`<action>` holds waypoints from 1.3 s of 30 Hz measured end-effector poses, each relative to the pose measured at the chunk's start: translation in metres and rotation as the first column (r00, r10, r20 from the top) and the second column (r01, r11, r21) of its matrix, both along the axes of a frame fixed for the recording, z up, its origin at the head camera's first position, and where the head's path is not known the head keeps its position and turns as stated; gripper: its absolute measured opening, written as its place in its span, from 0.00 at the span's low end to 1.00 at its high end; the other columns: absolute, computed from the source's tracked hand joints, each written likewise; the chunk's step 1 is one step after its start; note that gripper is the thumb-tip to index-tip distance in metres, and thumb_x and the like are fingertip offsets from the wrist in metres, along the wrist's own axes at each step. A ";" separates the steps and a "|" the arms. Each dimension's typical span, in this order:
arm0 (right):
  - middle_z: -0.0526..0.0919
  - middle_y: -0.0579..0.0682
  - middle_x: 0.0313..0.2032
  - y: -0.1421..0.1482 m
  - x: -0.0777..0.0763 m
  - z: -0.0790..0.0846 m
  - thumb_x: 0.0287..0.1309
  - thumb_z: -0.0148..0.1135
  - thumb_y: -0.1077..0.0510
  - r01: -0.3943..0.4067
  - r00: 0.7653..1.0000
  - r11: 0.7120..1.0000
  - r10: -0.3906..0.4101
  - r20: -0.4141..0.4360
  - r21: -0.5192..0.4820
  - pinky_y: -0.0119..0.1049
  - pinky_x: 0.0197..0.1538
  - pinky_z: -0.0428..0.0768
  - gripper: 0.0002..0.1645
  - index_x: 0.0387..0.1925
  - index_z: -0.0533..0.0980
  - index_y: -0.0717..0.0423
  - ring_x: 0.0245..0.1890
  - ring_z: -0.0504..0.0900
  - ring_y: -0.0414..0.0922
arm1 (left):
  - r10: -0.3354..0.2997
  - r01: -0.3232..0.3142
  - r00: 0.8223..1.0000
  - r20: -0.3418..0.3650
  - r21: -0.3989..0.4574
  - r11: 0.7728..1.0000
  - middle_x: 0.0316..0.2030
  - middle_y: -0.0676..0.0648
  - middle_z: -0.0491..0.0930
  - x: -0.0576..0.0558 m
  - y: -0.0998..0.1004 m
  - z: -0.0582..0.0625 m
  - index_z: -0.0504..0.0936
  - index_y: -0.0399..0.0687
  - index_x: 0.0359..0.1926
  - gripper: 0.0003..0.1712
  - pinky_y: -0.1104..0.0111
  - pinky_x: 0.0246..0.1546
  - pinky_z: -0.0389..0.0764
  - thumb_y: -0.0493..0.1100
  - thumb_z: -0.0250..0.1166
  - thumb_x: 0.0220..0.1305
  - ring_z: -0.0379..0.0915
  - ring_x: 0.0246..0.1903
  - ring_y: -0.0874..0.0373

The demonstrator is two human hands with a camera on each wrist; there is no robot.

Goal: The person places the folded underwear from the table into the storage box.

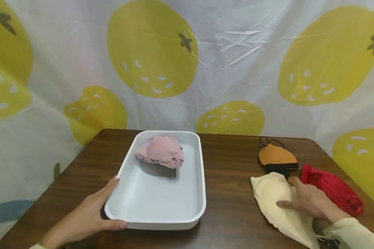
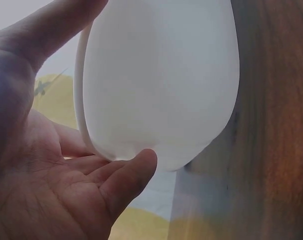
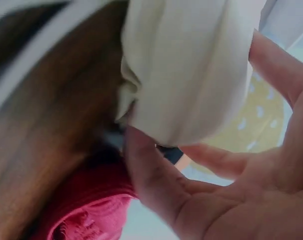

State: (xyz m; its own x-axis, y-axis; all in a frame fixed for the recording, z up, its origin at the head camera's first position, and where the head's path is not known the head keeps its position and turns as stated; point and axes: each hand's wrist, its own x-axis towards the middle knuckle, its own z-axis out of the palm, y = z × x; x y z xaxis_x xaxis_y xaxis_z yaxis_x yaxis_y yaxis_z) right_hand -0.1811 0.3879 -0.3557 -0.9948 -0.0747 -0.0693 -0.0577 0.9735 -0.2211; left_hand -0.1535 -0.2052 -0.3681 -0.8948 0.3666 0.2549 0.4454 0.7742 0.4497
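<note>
My left hand (image 1: 88, 212) grips a white tray (image 1: 157, 204) at its near left corner, thumb on the near wall and fingers along the left side. Inside the tray, toward the far end, lies a folded pink bra (image 1: 162, 151). On the right, my right hand (image 1: 313, 200) holds a folded cream bra (image 1: 269, 193), its thumb and fingers on either side of the padded cup. The right wrist view shows the cream cup (image 3: 191, 75) between thumb and fingertips, over the wood.
Behind the cream bra sits an orange and black bra (image 1: 277, 155) with thin dark straps. A red bra (image 1: 330, 186) lies right of my right hand. Everything stands on a brown wooden table (image 1: 229, 180), backed by a lemon-print curtain (image 1: 230, 69).
</note>
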 end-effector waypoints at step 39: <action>0.71 0.77 0.62 0.014 -0.001 -0.009 0.48 0.78 0.54 0.049 0.999 0.917 -0.042 0.025 -0.395 0.35 0.38 0.79 0.52 0.71 0.63 0.64 0.49 0.82 0.58 | 0.001 -0.003 0.998 0.064 0.029 1.000 0.77 0.34 0.54 0.000 0.001 0.002 0.51 0.40 0.79 0.72 0.38 0.62 0.69 0.66 0.79 0.42 0.62 0.71 0.35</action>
State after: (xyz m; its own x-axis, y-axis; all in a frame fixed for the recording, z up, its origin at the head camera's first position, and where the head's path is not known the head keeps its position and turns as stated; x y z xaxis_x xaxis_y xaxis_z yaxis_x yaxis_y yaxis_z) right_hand -0.1826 0.4020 -0.3642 -0.9968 -0.0540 -0.0594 -0.0087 0.8078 -0.5894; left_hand -0.1531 -0.2045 -0.3662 -0.9103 0.3584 0.2071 0.4134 0.7613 0.4996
